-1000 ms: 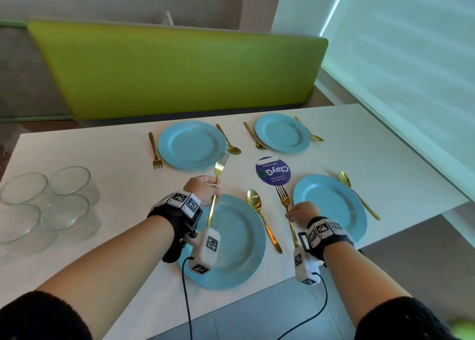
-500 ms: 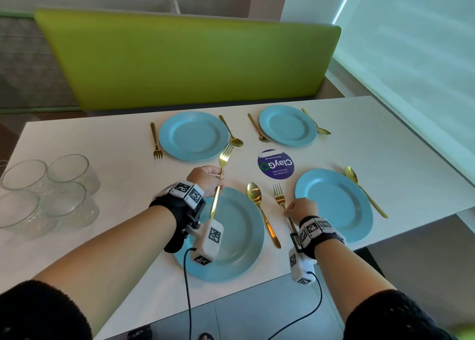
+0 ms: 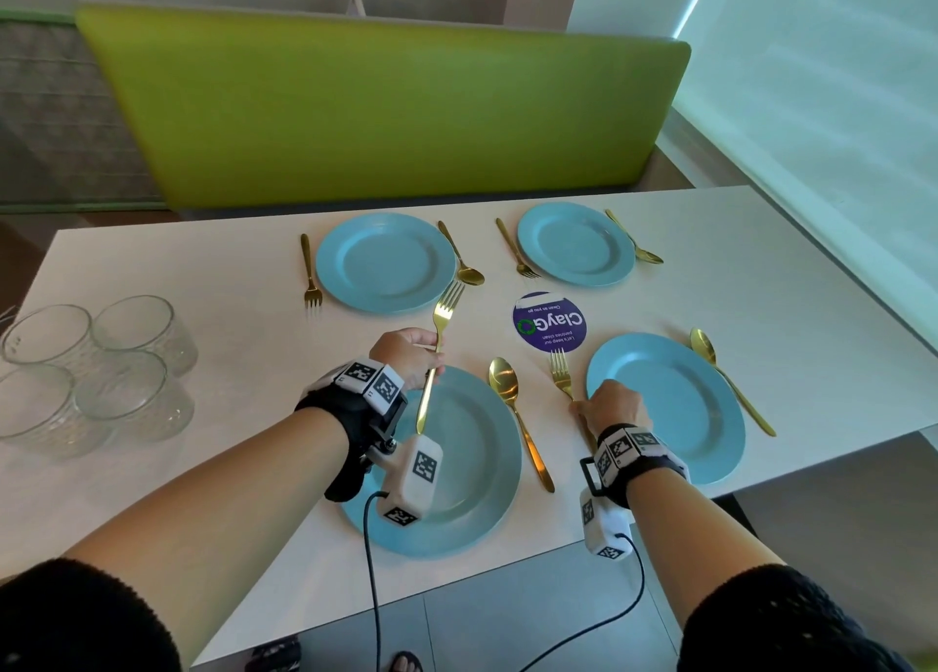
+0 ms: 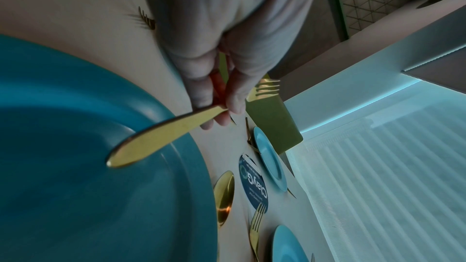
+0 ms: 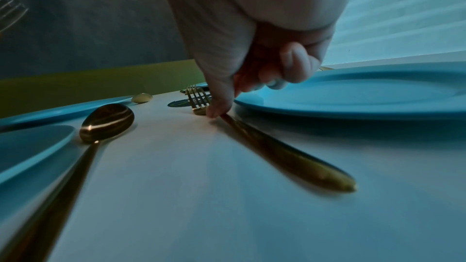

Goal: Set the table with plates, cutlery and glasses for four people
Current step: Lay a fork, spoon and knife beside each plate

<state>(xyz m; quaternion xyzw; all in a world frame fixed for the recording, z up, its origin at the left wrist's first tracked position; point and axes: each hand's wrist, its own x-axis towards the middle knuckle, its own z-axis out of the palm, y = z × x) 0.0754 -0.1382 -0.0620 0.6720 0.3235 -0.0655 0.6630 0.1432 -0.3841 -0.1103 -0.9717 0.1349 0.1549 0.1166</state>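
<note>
Two hands are busy with forks; the left hand (image 3: pixel 406 354) pinches a shiny gold metal fork (image 3: pixel 440 351) and holds it in the air over the round blue plate (image 3: pixel 472 468) at the lower middle of the frame; the right hand (image 3: pixel 611 407), fingers curled, presses the neck of another gold fork (image 5: pixel 285 152) that lies flat on the white bench (image 3: pixel 761 285), just beside the blue plate at the lower right (image 3: pixel 680 402).

What could go wrong: the lifted fork is held by a thin pinch, so it could slip and clang onto the plate; the pressed fork could skid into the gold spoon (image 3: pixel 517 417) nearby; the clear glass cups (image 3: pixel 91 361) sit close together at the left of the frame, so grabbing one could knock another.

Count: four blue plates; four gold forks; four gold spoons; four glass cups, none yet by a plate.
</note>
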